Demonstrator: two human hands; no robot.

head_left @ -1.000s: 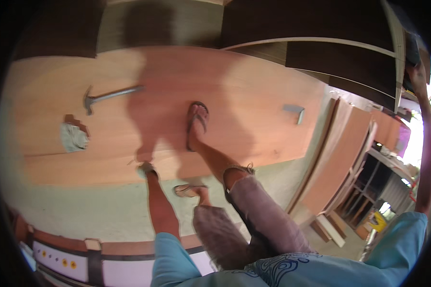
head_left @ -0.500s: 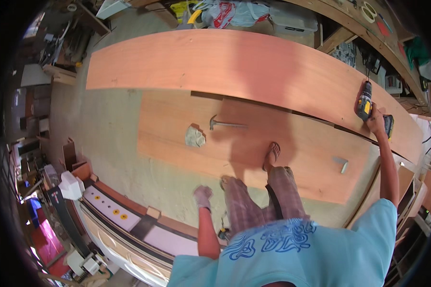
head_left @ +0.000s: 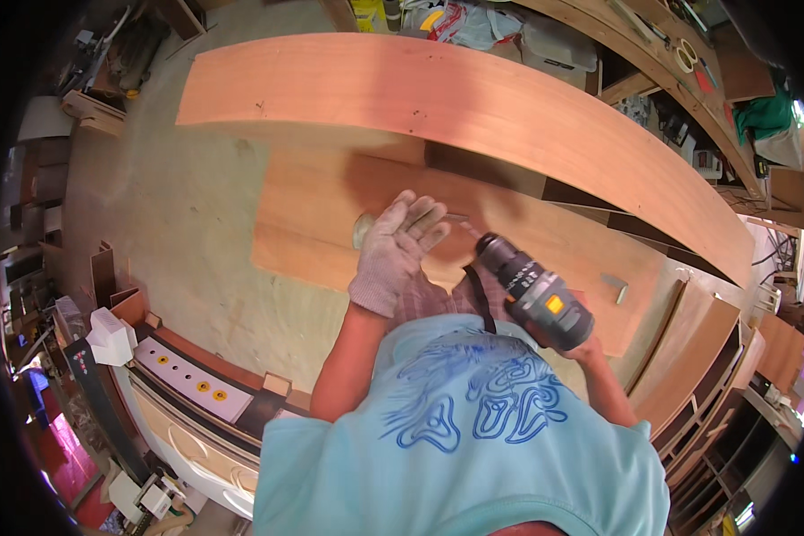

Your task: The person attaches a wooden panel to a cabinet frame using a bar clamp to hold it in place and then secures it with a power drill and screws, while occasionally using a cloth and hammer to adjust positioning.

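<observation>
My left hand [head_left: 393,255], in a pale knit glove, is raised in front of my body with its fingers stretched out and the palm showing. No item can be made out in it. My right hand [head_left: 583,347] grips a black cordless drill [head_left: 545,304] with a yellow patch, its blurred bit pointing up and left toward the gloved fingers. Beyond both hands runs a long reddish plywood panel [head_left: 348,85], raised on dark uprights [head_left: 487,170]. Behind the glove, a hammer [head_left: 456,216] and a crumpled light cloth [head_left: 361,231] are mostly hidden.
A plywood sheet [head_left: 286,214] lies on the floor under the raised panel, with a small metal piece [head_left: 615,288] on its right. At lower left stands a long bench machine [head_left: 188,380]. Boards [head_left: 688,357] lean at right; a cluttered wooden bench [head_left: 625,54] fills the upper right.
My right hand has brought the drill from the panel's far right end back to my body. My left hand has risen from my side to the middle, fingers spread. My view has shifted slightly.
</observation>
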